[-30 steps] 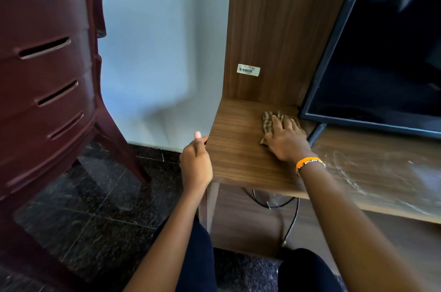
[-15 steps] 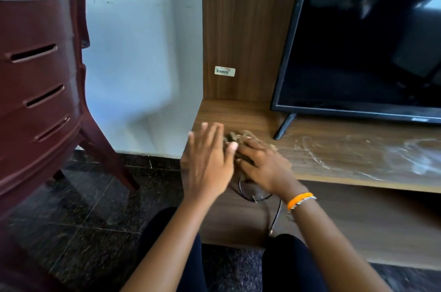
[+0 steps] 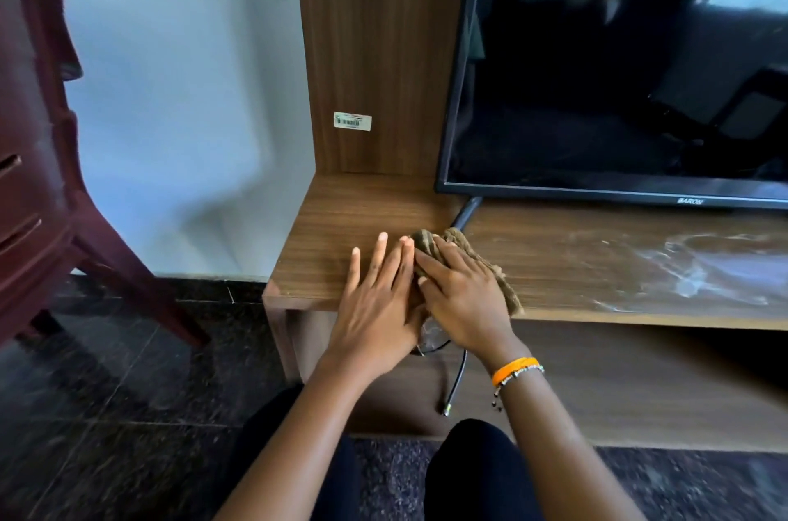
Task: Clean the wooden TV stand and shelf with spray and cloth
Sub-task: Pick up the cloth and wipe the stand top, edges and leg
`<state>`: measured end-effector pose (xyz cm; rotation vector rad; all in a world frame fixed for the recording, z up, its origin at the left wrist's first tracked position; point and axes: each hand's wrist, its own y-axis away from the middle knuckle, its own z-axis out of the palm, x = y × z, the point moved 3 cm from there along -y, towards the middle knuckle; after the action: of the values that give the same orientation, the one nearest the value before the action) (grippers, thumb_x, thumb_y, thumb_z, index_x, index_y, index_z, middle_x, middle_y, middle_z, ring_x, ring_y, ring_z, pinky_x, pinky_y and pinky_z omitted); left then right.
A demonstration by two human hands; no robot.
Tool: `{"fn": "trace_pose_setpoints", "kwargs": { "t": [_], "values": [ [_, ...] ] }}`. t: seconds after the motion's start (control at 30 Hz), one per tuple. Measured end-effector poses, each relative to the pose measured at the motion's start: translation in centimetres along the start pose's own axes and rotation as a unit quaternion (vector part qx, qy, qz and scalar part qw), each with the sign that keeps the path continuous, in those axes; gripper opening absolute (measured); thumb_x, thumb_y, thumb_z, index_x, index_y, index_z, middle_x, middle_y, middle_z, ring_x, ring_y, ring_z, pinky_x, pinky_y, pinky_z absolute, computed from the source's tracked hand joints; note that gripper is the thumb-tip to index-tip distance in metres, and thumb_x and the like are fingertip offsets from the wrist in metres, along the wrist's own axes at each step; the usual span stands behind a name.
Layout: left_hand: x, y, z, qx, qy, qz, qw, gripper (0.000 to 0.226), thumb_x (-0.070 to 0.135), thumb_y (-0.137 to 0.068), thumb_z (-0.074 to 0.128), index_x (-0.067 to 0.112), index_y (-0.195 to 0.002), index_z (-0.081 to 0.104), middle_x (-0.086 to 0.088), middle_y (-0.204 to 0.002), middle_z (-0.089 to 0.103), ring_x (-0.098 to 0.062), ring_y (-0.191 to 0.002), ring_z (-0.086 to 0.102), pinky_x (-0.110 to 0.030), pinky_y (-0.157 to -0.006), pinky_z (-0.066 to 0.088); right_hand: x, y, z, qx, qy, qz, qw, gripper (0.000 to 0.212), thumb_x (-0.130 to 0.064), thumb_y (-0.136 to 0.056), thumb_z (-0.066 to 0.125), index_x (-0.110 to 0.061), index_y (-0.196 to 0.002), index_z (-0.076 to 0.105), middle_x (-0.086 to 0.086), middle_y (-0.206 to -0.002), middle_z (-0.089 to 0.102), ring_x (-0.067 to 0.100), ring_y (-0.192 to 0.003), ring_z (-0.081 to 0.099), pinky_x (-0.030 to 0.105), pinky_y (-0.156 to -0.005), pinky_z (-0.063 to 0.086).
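On the TV stand (image 3: 332,218), right hand (image 3: 462,299) flat on cloth (image 3: 469,250), left hand (image 3: 379,294) alongside.

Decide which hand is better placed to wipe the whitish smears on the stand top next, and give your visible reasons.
Right. The right hand already lies on the cloth and is nearer the smears. The left hand lies flat on the stand top, farther from them.
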<state>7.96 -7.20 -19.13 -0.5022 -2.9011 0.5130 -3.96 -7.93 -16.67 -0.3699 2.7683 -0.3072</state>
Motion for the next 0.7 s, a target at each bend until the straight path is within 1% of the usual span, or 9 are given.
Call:
{"fn": "trace_pose_setpoints", "kwargs": {
  "t": [0.13, 0.2, 0.27, 0.33, 0.37, 0.43, 0.53, 0.6, 0.7],
  "values": [
    [-0.1, 0.1, 0.1, -0.001, -0.004, -0.006, 1.0, 0.082, 0.062, -0.088, 0.017, 0.014, -0.147, -0.014, 0.0, -0.157, -0.009, -0.018, -0.14, -0.023, -0.04, -0.113, -0.017, 4.1, 0.1, -1.7, -0.018, -0.022, -0.007, 1.0, 0.043, -0.034, -0.098, 0.038, -0.039, -0.141, 0.036, -0.005, -0.156, 0.023, 0.014, -0.145, 0.018, 0.03, -0.113, 0.018],
    [0.3, 0.1, -0.1, 0.005, -0.023, -0.004, 1.0, 0.084, 0.065, -0.086, 0.012, 0.012, -0.149, -0.007, -0.001, -0.157, 0.0, -0.02, -0.142, -0.015, -0.042, -0.113, -0.015, 7.5, 0.8, -3.0, 0.005, -0.003, 0.057, 0.998, 0.042, -0.036, -0.097, 0.04, -0.04, -0.139, 0.039, -0.001, -0.154, 0.026, 0.021, -0.141, 0.027, 0.033, -0.11, 0.026],
    [0.8, 0.2, -0.4, 0.008, -0.046, -0.01, 0.999, 0.082, 0.064, -0.088, 0.014, 0.009, -0.149, 0.009, -0.004, -0.155, 0.02, -0.024, -0.144, 0.003, -0.047, -0.114, -0.004, 10.9, 1.8, -4.5, 0.024, 0.01, 0.143, 0.989, 0.042, -0.037, -0.096, 0.04, -0.041, -0.138, 0.039, 0.005, -0.146, 0.029, 0.03, -0.133, 0.033, 0.039, -0.106, 0.031],
    [1.0, 0.1, -0.7, 0.009, -0.058, -0.013, 0.998, 0.082, 0.063, -0.088, 0.016, 0.007, -0.147, 0.02, -0.005, -0.15, 0.033, -0.026, -0.143, 0.017, -0.05, -0.113, 0.004, 12.9, 2.8, -5.6, 0.03, 0.021, 0.212, 0.977, 0.044, -0.036, -0.097, 0.037, -0.039, -0.141, 0.035, 0.011, -0.143, 0.029, 0.034, -0.128, 0.03, 0.043, -0.106, 0.027],
    [1.0, 0.0, -0.7, 0.005, -0.059, -0.01, 0.998, 0.082, 0.064, -0.088, 0.015, 0.007, -0.148, 0.019, -0.004, -0.15, 0.034, -0.026, -0.143, 0.017, -0.05, -0.113, 0.004, 13.1, 2.9, -5.7, 0.027, 0.033, 0.233, 0.972, 0.046, -0.034, -0.097, 0.036, -0.037, -0.142, 0.033, 0.013, -0.144, 0.027, 0.035, -0.128, 0.028, 0.044, -0.107, 0.025],
    [1.0, 0.0, -0.7, 0.008, -0.061, -0.001, 0.998, 0.081, 0.064, -0.088, 0.017, 0.009, -0.148, 0.017, -0.002, -0.15, 0.035, -0.026, -0.143, 0.016, -0.05, -0.114, 0.004, 11.6, 2.7, -5.2, 0.016, 0.064, 0.237, 0.969, 0.05, -0.031, -0.096, 0.038, -0.031, -0.145, 0.029, 0.017, -0.146, 0.026, 0.037, -0.131, 0.026, 0.043, -0.109, 0.023],
    [1.2, 0.0, -1.1, 0.003, -0.05, 0.001, 0.999, 0.08, 0.062, -0.087, 0.024, 0.008, -0.146, 0.025, -0.003, -0.145, 0.044, -0.026, -0.141, 0.023, -0.051, -0.113, 0.011, 7.0, 1.6, -3.4, 0.003, 0.077, 0.158, 0.984, 0.053, -0.033, -0.095, 0.039, -0.028, -0.146, 0.028, 0.014, -0.145, 0.031, 0.034, -0.133, 0.027, 0.04, -0.109, 0.026],
    [1.1, -0.2, -1.2, -0.014, -0.029, -0.008, 0.999, 0.084, 0.065, -0.085, 0.018, 0.01, -0.148, 0.017, -0.004, -0.151, 0.034, -0.025, -0.144, 0.012, -0.05, -0.114, 0.0, 5.0, 0.6, -2.2, -0.004, 0.061, 0.12, 0.991, 0.052, -0.031, -0.095, 0.037, -0.027, -0.146, 0.028, 0.009, -0.149, 0.029, 0.031, -0.137, 0.024, 0.04, -0.113, 0.022],
    [1.7, -0.9, -0.9, -0.018, 0.018, -0.011, 1.0, 0.092, 0.072, -0.081, 0.016, 0.012, -0.149, 0.0, -0.001, -0.158, 0.012, -0.021, -0.145, -0.007, -0.047, -0.111, -0.019, 5.6, -1.8, -2.1, -0.032, 0.037, 0.133, 0.99, 0.053, -0.027, -0.095, 0.035, -0.027, -0.147, 0.025, 0.008, -0.153, 0.024, 0.03, -0.141, 0.02, 0.042, -0.116, 0.015]
  ]
}}
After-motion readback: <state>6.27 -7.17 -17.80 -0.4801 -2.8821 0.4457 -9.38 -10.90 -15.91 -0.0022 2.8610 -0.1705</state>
